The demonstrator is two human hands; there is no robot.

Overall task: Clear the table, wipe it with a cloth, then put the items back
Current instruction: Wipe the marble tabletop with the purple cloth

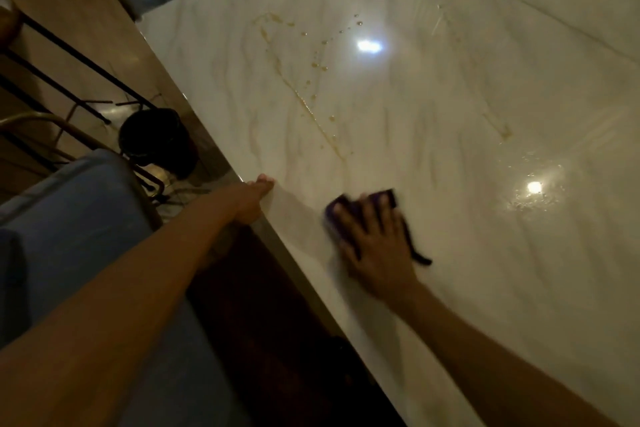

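Note:
A glossy white marble table (433,97) fills the right and upper part of the view. My right hand (377,246) lies flat with spread fingers on a dark purple cloth (386,199), pressing it onto the table near the left edge. My left hand (251,199) grips the table's edge, with its thumb on top. A thin brown spill line with small droplets (311,107) runs across the table beyond the cloth. Wet patches (533,191) shine to the right.
A blue cushioned chair (79,204) with a metal frame stands left of the table, beside my left arm. A dark round object (156,139) lies on the floor beyond it. More chair legs (69,55) cross the tiled floor at the far left.

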